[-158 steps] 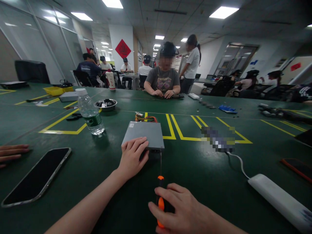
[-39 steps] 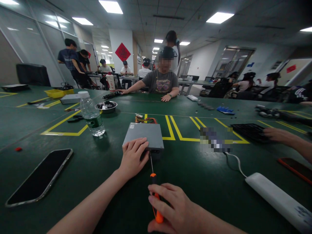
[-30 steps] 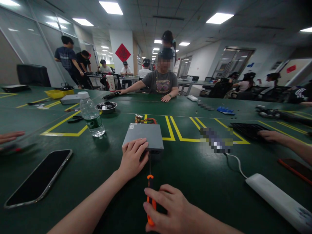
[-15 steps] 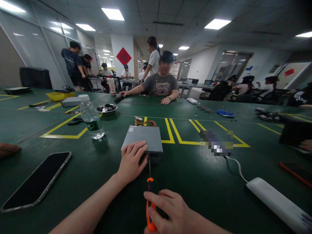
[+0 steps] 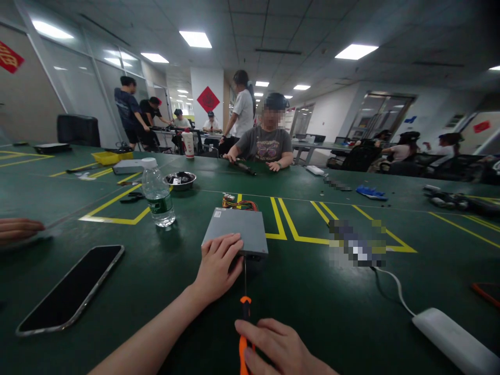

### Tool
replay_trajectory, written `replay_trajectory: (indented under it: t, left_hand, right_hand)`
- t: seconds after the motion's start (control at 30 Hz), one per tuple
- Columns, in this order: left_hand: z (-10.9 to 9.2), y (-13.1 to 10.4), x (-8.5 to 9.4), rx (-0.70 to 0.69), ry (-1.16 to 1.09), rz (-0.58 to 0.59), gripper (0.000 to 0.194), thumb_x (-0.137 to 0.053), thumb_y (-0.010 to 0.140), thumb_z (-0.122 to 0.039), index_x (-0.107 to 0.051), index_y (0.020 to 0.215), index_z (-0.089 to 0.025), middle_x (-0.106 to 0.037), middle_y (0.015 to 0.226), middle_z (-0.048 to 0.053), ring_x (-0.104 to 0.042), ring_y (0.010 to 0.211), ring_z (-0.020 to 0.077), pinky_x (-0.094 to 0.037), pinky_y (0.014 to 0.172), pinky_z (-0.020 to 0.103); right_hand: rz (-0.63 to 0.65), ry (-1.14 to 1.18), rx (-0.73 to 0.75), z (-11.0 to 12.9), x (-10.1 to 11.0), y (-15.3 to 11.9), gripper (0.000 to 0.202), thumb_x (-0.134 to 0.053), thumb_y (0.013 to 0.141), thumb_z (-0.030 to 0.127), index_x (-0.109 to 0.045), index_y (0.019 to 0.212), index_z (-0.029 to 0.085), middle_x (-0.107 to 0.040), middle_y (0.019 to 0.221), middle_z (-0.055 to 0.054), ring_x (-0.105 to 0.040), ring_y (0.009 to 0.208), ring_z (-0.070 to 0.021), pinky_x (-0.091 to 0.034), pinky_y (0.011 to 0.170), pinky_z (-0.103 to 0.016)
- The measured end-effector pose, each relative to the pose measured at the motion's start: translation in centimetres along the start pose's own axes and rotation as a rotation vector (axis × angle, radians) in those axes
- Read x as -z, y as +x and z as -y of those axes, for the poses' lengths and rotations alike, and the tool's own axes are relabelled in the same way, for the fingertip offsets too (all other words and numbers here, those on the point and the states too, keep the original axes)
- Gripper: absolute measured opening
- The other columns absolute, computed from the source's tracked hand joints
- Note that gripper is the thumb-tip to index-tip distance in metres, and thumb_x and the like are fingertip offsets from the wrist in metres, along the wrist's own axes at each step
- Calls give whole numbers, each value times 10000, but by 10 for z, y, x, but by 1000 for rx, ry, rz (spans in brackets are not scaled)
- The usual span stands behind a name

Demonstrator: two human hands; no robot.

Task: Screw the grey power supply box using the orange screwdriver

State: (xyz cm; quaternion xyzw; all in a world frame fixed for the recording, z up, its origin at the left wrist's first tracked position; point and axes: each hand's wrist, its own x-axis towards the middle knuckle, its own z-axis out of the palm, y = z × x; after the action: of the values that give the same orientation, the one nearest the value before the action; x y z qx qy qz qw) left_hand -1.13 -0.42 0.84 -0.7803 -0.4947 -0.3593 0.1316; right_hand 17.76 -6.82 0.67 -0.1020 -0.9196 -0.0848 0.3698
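A grey metal computer power supply (image 5: 244, 224) lies on the green table, with a bundle of coloured wires (image 5: 240, 203) at its far side. My left hand (image 5: 220, 265) rests over its near left corner, fingers on top and thumb at the front face, gripping it. In my right hand (image 5: 273, 346) is a screwdriver (image 5: 245, 307) with an orange and black handle. Its thin shaft points away from me, and the tip meets the near face of the power supply just by my left thumb. The exact contact spot is hidden.
Left of the power supply stands a water bottle (image 5: 157, 195), with a metal bowl (image 5: 180, 180) of small parts behind it. A phone (image 5: 72, 289) lies at left, a white power strip (image 5: 453, 338) at right. Another person's hand (image 5: 19, 230) shows at the left edge; someone sits opposite (image 5: 263, 143).
The whole view has shifted slightly right and down. My hands keep their places on the power supply and screwdriver. The person opposite has moved a dark object in front of them.
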Motion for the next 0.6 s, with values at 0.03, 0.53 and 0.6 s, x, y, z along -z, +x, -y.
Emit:
replay_trajectory:
  t: [0.03, 0.53, 0.6]
  left_hand:
    - [0, 0, 0, -1, 1, 1, 271, -495, 823, -261, -528, 1091, -241, -568, 1198, 30, -482, 1099, 206, -297, 869, 380]
    - [-1, 0, -1, -3, 3, -13, 273, -497, 820, -257, -532, 1090, -244, -574, 1191, 35, -486, 1093, 210, -299, 872, 387]
    - [-1, 1, 0, 0, 0, -15, 268, -494, 822, -255, -532, 1087, -244, -575, 1189, 35, -487, 1094, 210, -296, 876, 389]
  right_hand:
    - [17, 13, 2, 0, -1, -1, 153, -376, 878, 118, -507, 947, 155, -657, 956, -117, -632, 720, -121, -525, 668, -217]
    - [48, 22, 2, 0, 1, 2, 227, -319, 933, 252, -497, 1010, 134, -635, 1018, -151, -638, 794, -151, -532, 678, -261]
    - [107, -7, 8, 2, 1, 3, 245, -344, 925, 276, -504, 1069, 159, -634, 1020, -137, -638, 798, -162, -534, 653, -270]
